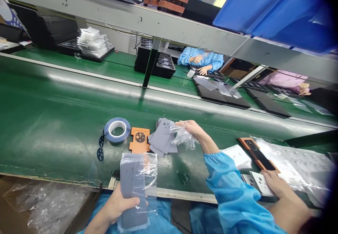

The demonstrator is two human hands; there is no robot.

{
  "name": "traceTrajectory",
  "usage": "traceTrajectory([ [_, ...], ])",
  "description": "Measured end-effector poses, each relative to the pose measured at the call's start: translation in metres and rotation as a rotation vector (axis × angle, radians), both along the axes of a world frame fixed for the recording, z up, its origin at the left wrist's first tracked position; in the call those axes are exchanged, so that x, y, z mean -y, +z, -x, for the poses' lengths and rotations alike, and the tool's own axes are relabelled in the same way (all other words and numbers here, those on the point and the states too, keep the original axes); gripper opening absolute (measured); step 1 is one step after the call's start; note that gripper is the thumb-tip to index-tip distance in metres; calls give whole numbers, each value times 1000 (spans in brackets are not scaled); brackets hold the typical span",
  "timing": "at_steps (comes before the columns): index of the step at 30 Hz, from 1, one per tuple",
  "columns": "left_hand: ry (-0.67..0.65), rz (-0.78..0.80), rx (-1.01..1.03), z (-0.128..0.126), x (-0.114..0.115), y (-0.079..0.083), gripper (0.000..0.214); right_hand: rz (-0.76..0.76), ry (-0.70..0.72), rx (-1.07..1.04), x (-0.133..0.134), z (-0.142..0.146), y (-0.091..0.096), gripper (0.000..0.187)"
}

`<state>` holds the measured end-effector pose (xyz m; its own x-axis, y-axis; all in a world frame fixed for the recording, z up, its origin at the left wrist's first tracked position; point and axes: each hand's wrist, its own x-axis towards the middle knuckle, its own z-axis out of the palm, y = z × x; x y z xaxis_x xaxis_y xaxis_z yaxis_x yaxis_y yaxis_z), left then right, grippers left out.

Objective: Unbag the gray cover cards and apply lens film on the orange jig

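Note:
My left hand (116, 204) grips a clear plastic bag (151, 179) with grey phone back covers (129, 188) inside, its thumb across the front. The bag is upright at the table's near edge. Further off, my right hand (195, 131) has its fingers closed on a crumpled clear plastic bag (183, 138). That one touches a fanned stack of loose grey phone back covers (161, 139) lying on the green table. Left of the stack is an orange fixture (135, 146) with a black camera-hole piece (140, 137) on it.
A blue tape roll (107, 130) and black die-cut stickers (100, 153) lie at left. At right, a neighbour's hand (277, 184) touches white covers (260, 183) near another orange fixture (244, 142). A metal shelf beam (169, 24) crosses above. Plastic film (52, 205) fills a box below left.

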<state>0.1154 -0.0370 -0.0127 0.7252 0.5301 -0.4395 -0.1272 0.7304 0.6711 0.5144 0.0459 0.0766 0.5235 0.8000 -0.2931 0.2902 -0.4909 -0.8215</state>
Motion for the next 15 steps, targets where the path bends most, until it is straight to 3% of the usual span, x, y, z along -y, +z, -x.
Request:
traceTrajectory([
  [4,15,-27,-2,-1,-5,7,45,-58,-77,143,26,12,12,43],
  [7,-17,-42,-5,-7,-8,8,45,-120,-15,142,66,47,14,42],
  [11,-98,-95,7,-22,-10,7,49,-141,228,-140,110,123,-9,41],
  [15,-88,-194,-48,-38,-9,11,57,-309,144,-203,128,164,-37,21],
])
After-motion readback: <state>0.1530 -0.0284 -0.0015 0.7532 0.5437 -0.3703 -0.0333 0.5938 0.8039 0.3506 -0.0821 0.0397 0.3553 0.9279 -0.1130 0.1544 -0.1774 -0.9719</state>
